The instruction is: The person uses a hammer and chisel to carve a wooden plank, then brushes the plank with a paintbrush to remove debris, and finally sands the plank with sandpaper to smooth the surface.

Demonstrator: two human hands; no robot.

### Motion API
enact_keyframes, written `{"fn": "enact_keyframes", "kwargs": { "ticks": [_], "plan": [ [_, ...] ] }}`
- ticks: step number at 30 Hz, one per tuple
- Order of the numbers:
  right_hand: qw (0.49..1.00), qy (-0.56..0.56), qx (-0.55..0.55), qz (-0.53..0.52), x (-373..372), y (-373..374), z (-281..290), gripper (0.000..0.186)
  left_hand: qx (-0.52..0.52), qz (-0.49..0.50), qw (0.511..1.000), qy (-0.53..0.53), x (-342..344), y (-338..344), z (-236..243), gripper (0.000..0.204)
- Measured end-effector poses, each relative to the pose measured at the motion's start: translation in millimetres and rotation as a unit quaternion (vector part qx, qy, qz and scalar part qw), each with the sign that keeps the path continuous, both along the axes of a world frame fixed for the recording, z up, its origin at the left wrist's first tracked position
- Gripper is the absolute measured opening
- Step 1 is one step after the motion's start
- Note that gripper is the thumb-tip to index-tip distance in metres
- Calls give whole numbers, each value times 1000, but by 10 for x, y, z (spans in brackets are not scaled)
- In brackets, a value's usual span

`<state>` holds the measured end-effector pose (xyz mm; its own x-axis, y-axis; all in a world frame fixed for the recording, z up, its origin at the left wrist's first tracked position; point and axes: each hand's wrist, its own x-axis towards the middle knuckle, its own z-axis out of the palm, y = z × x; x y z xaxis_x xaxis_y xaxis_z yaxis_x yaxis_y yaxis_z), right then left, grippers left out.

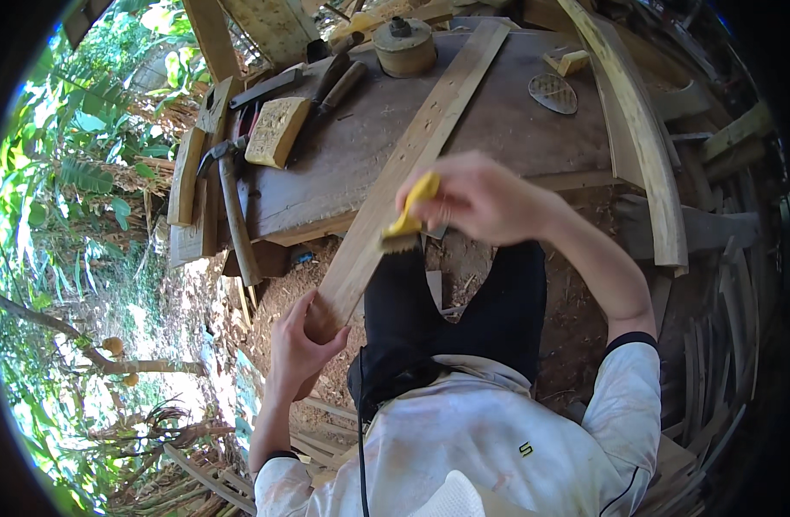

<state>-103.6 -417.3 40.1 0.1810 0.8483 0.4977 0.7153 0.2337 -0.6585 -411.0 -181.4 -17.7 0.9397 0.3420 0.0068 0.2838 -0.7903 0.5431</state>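
Observation:
A long wooden plank [416, 138] lies slantwise across the workbench [520, 129], its near end jutting past the bench edge toward me. My left hand [298, 346] is closed around that near end, thumb on one side and fingers on the other. Over the plank's right edge, my right hand [485, 202] grips the yellow handle of a flat brush [402, 228]. The brush's bristles point down, close to the plank; whether they touch it I cannot tell. The right hand is slightly blurred.
A hammer [231, 198] hangs at the bench's left edge, beside a wood block [277, 132] and several dark-handled tools [343, 84]. At the back stands a round container [404, 47]. An oval disc [553, 93] lies to the right, near a curved pole [643, 138].

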Motion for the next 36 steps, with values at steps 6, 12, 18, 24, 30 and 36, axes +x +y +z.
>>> {"fn": "enact_keyframes", "kwargs": {
  "ticks": [6, 12, 18, 24, 30, 36],
  "plan": [
    [950, 206, -25, -234, 1399, -25, -476, 50, 19, 2, 1000, -14, -143, 149, 41, 80],
    [854, -34, 66, -514, 2217, -277, -483, 43, 6, 37, 999, -23, -285, 223, 78, 79],
    [882, -344, 11, -322, 1589, 243, -650, 20, 23, 49, 998, -17, -362, 226, 78, 78],
    [989, -137, 42, -29, 79, 382, -69, 15, -4, 117, 993, 3, -368, 239, -56, 113],
    [944, -311, 8, -107, -207, 519, -175, 14, -21, 94, 995, 3, -97, 121, -7, 123],
    [968, -245, 30, -37, -512, 495, -63, 12, 5, 56, 998, -28, 111, 73, -39, 125]
  ]
}}
